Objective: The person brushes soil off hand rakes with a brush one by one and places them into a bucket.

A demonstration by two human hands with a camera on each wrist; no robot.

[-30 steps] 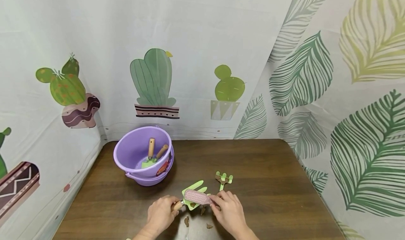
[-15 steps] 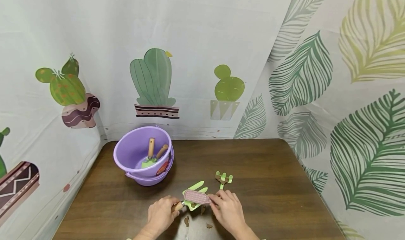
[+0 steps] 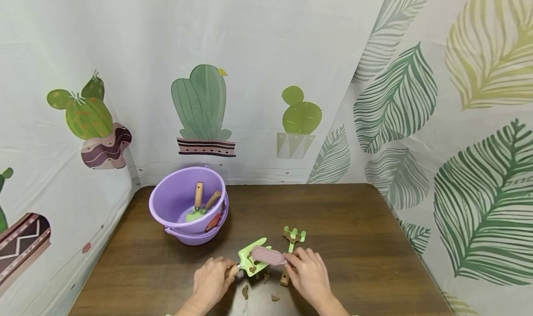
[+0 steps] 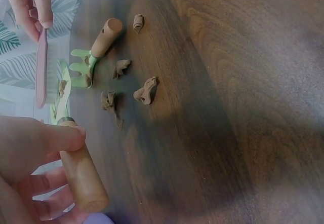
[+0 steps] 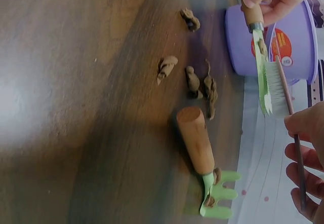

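Note:
My left hand (image 3: pixel 213 276) grips the wooden handle of a green hand fork (image 3: pixel 246 263), its prongs pointing away to the right. Brown clumps like soil or clay cling to the fork's face. With thumb and fingers, my right hand (image 3: pixel 310 275) pinches the handle of a pink brush (image 3: pixel 268 256). In the right wrist view the brush's white bristles (image 5: pixel 276 88) meet the green metal of the fork near its prongs. Close by my right hand, a small green rake (image 3: pixel 294 236) with a wooden handle lies on the table, brown bits stuck between its tines.
Several brown clumps (image 5: pixel 166 68) lie scattered on the dark wooden table (image 3: pixel 341 223) near my hands. Toward the back left stands a purple bucket (image 3: pixel 166 202) holding two wooden-handled green tools (image 3: pixel 199 195). A printed cloth (image 3: pixel 258 47) hangs behind the table.
My right hand and the brush have shifted slightly right, toward the fork's prong tips. More of the fork's face and the rake's wooden handle now show. My left hand stays nearly still.

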